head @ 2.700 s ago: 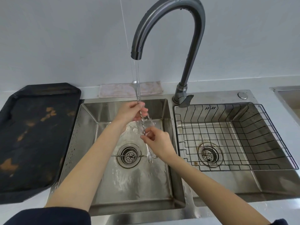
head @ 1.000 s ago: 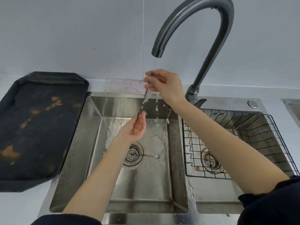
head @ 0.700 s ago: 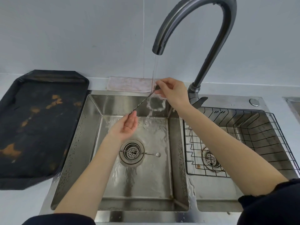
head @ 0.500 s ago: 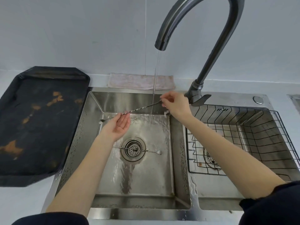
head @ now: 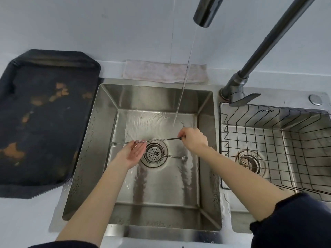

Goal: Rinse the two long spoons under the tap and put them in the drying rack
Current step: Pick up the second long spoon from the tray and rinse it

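My right hand [head: 193,139] pinches one end of a long twisted-stem spoon [head: 157,140], held level over the left sink basin [head: 206,133]; its small bowl points left. My left hand [head: 132,153] lies open, palm up, just under the stem, fingers touching it. A second long spoon [head: 172,156] rests across the drain strainer [head: 153,154] on the basin floor. Water runs from the tap spout [head: 206,13] and falls just behind my right hand. The wire drying rack [head: 279,149] sits in the right basin, with no spoon in it.
A dark, stained tray [head: 44,122] lies on the counter left of the sink. A folded pinkish cloth [head: 165,71] sits behind the basin against the wall. The tap base and lever [head: 236,94] stand between the two basins.
The held spoon came down from upright under the stream to level, low over the drain. My right hand dropped with it; my left hand slid along the stem. The view tilted downward.
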The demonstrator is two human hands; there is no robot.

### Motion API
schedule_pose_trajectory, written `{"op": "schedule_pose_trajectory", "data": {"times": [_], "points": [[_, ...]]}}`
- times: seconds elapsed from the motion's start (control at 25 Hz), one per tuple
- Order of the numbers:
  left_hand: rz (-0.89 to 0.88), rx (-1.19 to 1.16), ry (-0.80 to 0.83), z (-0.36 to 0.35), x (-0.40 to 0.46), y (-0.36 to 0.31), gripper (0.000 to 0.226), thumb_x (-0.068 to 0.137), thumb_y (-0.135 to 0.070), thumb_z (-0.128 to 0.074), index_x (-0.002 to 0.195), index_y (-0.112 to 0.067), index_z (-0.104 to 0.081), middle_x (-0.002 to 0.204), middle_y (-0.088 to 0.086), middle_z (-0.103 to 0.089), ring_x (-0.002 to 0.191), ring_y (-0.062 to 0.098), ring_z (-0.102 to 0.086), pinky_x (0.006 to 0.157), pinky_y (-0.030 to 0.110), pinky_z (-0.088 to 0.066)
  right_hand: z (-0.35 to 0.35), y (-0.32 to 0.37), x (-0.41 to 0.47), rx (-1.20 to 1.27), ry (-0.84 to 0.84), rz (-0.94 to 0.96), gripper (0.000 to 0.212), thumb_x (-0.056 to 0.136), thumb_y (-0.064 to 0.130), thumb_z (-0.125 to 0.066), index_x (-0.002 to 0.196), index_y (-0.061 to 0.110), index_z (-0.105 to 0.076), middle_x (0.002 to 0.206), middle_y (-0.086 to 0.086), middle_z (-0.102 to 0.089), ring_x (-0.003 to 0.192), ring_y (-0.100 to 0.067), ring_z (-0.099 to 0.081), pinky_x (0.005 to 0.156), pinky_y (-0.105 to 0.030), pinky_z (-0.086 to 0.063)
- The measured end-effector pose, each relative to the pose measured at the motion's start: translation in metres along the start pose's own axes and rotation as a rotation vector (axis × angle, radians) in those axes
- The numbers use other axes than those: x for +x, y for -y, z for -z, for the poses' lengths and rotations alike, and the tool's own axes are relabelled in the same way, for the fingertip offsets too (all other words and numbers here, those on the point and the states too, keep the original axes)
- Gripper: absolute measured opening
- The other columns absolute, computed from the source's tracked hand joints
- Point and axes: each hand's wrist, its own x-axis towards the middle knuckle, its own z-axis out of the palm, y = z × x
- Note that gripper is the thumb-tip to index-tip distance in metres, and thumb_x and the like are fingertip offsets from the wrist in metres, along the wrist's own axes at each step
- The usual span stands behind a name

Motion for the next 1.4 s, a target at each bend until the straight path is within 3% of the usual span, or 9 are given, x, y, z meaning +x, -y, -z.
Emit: {"op": "schedule_pose_trajectory", "data": {"times": [0.12,0.24,0.28,0.36,0.44,0.68,0.92,1.16,1.4], "points": [[0.034,-0.015,-0.078,0.012,0.018,0.006,0.022,0.099,-0.009,-0.037,0.099,0.005,-0.053,0.142,0.02,-0.047,0.131,0.028,-0.048,0.109,0.03,-0.038,-0.017,-0.006,0.008,-0.06,0.058,0.016,0.033,0.091,0.0,-0.041,0.11,0.015,-0.065,0.122,-0.009,-0.062,0.111,-0.03,-0.058,0.088,-0.037,-0.05],[0.067,0.059,-0.13,0.022,0.033,0.013,0.028,0.098,-0.008,-0.039,0.118,0.007,-0.051,0.14,0.022,-0.047,0.126,0.029,-0.052,0.079,0.025,-0.057,-0.031,-0.013,0.016,-0.135,0.116,0.019,0.031,0.091,0.001,-0.043,0.111,0.013,-0.063,0.124,-0.01,-0.058,0.112,-0.03,-0.057,0.088,-0.036,-0.049],[0.077,0.098,-0.14,0.025,0.036,0.016,0.026,0.098,-0.008,-0.04,0.116,0.006,-0.052,0.14,0.021,-0.048,0.118,0.027,-0.06,0.069,0.027,-0.058,-0.034,-0.015,0.017,-0.155,0.134,0.016,0.031,0.091,0.001,-0.043,0.112,0.013,-0.063,0.124,-0.01,-0.057,0.113,-0.03,-0.057,0.089,-0.036,-0.048],[0.093,0.191,-0.159,0.03,0.043,0.021,0.02,0.097,-0.009,-0.042,0.098,0.003,-0.057,0.134,0.019,-0.054,0.071,0.019,-0.075,0.07,0.028,-0.059,-0.04,-0.019,0.021,-0.191,0.158,0.014,0.033,0.091,0.001,-0.044,0.114,0.013,-0.062,0.126,-0.011,-0.056,0.116,-0.03,-0.054,0.09,-0.036,-0.047],[0.121,0.299,-0.192,0.033,0.047,0.024,0.022,0.098,-0.016,-0.042,0.091,-0.001,-0.057,0.115,0.012,-0.068,0.042,0.013,-0.068,0.076,0.029,-0.054,-0.046,-0.022,0.024,-0.223,0.168,0.017,0.034,0.091,-0.001,-0.044,0.115,0.012,-0.062,0.126,-0.012,-0.056,0.117,-0.031,-0.053,0.091,-0.036,-0.047],[0.164,0.471,-0.253,0.037,0.049,0.028,0.031,0.099,-0.026,-0.04,0.078,-0.009,-0.055,0.055,-0.001,-0.071,0.031,0.006,-0.062,0.044,0.019,-0.051,-0.058,-0.026,0.027,-0.323,0.16,0.047,0.033,0.09,-0.004,-0.042,0.115,0.009,-0.06,0.123,-0.014,-0.056,0.114,-0.032,-0.053,0.088,-0.037,-0.048],[0.156,0.449,-0.217,0.035,0.039,0.025,0.032,0.099,-0.024,-0.039,0.076,-0.007,-0.055,0.042,0.002,-0.068,0.031,0.011,-0.063,0.033,0.019,-0.051,-0.054,-0.027,0.021,-0.309,0.162,0.039,0.033,0.09,-0.002,-0.043,0.117,0.009,-0.058,0.124,-0.013,-0.057,0.116,-0.032,-0.054,0.088,-0.036,-0.049],[0.039,0.673,-0.125,0.017,0.013,0.017,0.021,0.096,-0.017,-0.043,0.076,-0.014,-0.05,0.08,0.001,-0.06,0.069,0.013,-0.058,0.064,0.025,-0.044,-0.03,-0.018,0.002,-0.245,0.123,0.057,0.034,0.093,0.005,-0.041,0.122,0.011,-0.056,0.127,-0.013,-0.06,0.116,-0.032,-0.056,0.091,-0.037,-0.049],[-0.288,0.965,-0.042,-0.027,-0.039,0.002,0.009,0.094,-0.019,-0.045,0.098,-0.017,-0.053,0.08,-0.003,-0.061,0.066,0.005,-0.057,0.061,0.021,-0.036,0.009,-0.007,-0.031,-0.115,0.01,0.121,0.04,0.094,0.011,-0.041,0.133,0.018,-0.047,0.132,-0.012,-0.057,0.119,-0.033,-0.055,0.093,-0.041,-0.048]]}}
